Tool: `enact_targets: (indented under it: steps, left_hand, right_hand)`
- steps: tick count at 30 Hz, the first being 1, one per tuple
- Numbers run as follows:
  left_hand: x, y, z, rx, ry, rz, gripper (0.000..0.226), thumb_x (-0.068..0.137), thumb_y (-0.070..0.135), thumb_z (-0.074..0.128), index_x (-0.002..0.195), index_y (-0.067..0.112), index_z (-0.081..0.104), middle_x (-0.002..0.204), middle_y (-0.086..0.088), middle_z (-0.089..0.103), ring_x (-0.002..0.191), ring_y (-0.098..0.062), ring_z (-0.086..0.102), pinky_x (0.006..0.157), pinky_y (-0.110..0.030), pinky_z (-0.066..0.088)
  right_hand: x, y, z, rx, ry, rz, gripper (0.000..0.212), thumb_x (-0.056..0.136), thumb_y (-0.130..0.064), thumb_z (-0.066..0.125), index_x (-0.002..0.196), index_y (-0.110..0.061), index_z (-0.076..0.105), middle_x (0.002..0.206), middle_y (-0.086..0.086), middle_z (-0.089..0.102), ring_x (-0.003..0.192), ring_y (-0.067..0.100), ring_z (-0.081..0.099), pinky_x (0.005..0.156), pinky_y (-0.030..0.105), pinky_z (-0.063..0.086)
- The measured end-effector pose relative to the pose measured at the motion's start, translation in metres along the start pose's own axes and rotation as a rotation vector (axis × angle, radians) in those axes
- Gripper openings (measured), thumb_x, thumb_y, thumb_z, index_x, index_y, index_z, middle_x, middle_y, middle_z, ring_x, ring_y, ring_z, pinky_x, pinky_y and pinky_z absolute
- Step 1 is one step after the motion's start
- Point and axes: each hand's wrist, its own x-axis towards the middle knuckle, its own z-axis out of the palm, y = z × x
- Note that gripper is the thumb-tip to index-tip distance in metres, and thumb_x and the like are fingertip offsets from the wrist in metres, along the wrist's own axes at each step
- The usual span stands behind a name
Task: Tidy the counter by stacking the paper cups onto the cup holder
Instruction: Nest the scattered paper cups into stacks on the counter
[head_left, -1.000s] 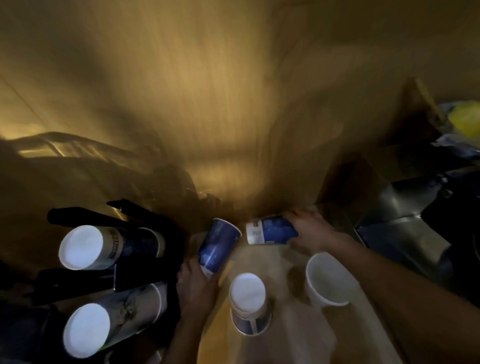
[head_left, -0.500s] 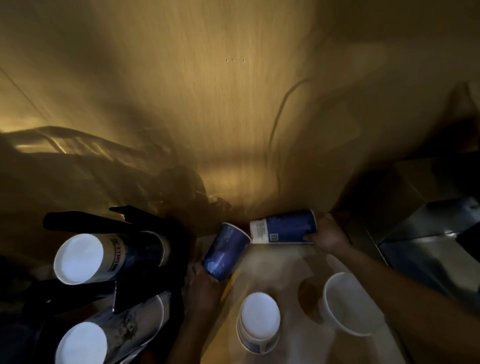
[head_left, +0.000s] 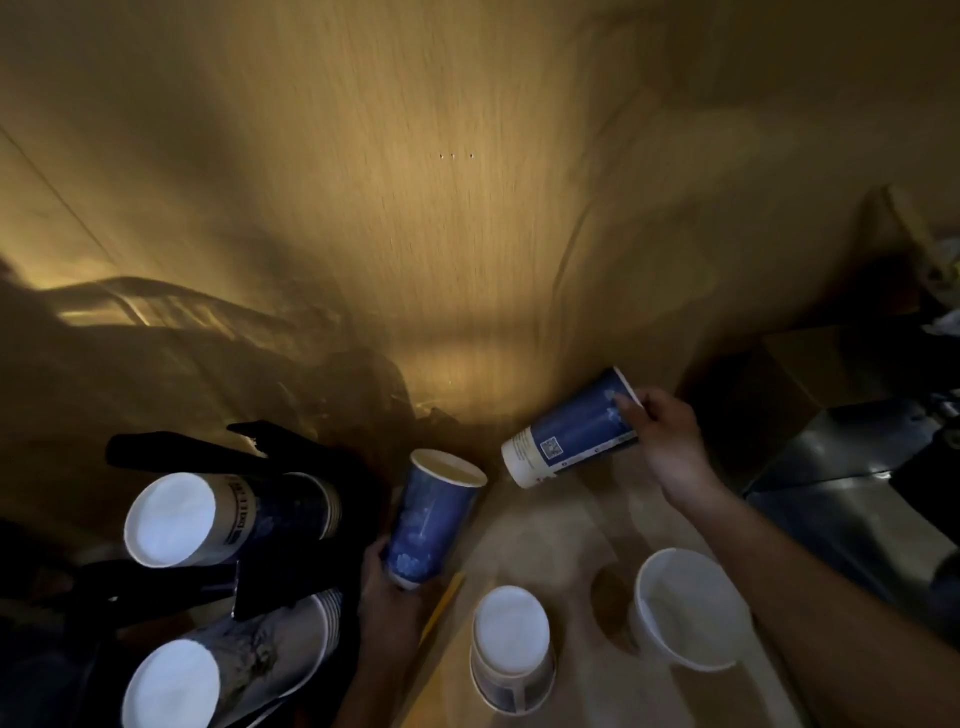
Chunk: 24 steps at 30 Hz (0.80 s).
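Note:
My left hand (head_left: 387, 597) grips the base of a blue paper cup (head_left: 434, 514), held upright with its mouth up. My right hand (head_left: 667, 447) holds a second blue cup (head_left: 571, 428) by its rim, tilted on its side with the white base pointing left and down. The two cups are apart, the second just right of and above the first. On the left stands a black cup holder (head_left: 249, 452) carrying two stacks of cups, an upper stack (head_left: 223, 519) and a lower stack (head_left: 234, 670), white bases toward me. An upside-down cup (head_left: 511, 649) and an upright white cup (head_left: 685, 608) stand on the counter.
The wooden counter (head_left: 571, 545) runs between my arms, with a yellow pencil-like stick (head_left: 441, 608) lying on it. A wood-grain wall rises behind. A metal sink or tray (head_left: 841, 467) lies at the right, with clutter in the far right corner.
My right hand has lifted its cup up and to the right, tilting it more steeply. My left hand has turned its cup more upright. The view has shifted slightly.

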Motion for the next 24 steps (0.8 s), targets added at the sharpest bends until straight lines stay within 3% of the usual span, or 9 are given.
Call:
enact_targets:
  steps: [4,6,12,19,24]
  left_hand:
    - [-0.005,0.004,-0.001,0.081,-0.005,0.01,0.075,0.053,0.012,0.085,0.108,0.04,0.041,0.105,0.002,0.06,0.097,-0.023,0.06,0.086,-0.039,0.048]
    - [-0.005,0.007,-0.001,0.147,0.005,0.004,0.081,0.05,0.01,0.084,0.113,0.037,0.041,0.109,0.0,0.058,0.098,-0.022,0.057,0.089,-0.038,0.045]
    - [-0.008,0.012,0.0,0.105,-0.027,-0.017,0.084,0.051,0.006,0.083,0.113,0.036,0.035,0.111,-0.001,0.053,0.101,-0.027,0.057,0.095,-0.048,0.046]
    - [-0.01,0.022,0.0,0.055,-0.06,0.05,0.081,0.056,-0.007,0.079,0.113,0.031,0.036,0.108,-0.002,0.057,0.088,-0.008,0.057,0.083,-0.032,0.042]
    - [-0.014,0.039,0.003,0.096,-0.128,0.136,0.078,0.056,0.003,0.082,0.113,0.031,0.036,0.118,-0.008,0.055,0.103,-0.023,0.057,0.094,-0.046,0.047]
  right_hand:
    - [-0.008,-0.028,-0.008,0.027,0.075,-0.055,0.02,0.089,-0.019,0.056,0.069,-0.016,0.057,0.071,-0.001,0.059,0.061,0.003,0.059,0.048,0.006,0.041]
    - [-0.014,-0.045,-0.012,0.089,0.075,-0.1,0.018,0.088,-0.021,0.055,0.071,-0.021,0.059,0.073,-0.003,0.062,0.061,-0.003,0.061,0.052,0.008,0.046]
    - [-0.035,-0.084,-0.008,0.153,-0.004,-0.264,0.015,0.091,-0.019,0.05,0.08,-0.025,0.059,0.08,-0.005,0.064,0.068,-0.005,0.062,0.056,0.007,0.047]
    - [-0.051,-0.088,0.022,-0.153,-0.361,-0.369,0.018,0.092,-0.016,0.05,0.077,-0.026,0.054,0.074,-0.006,0.059,0.068,0.0,0.056,0.06,0.014,0.043]
    - [-0.065,-0.072,0.048,-0.371,-0.679,-0.377,0.025,0.089,-0.02,0.056,0.067,-0.032,0.056,0.064,-0.011,0.057,0.063,-0.003,0.054,0.059,0.017,0.039]
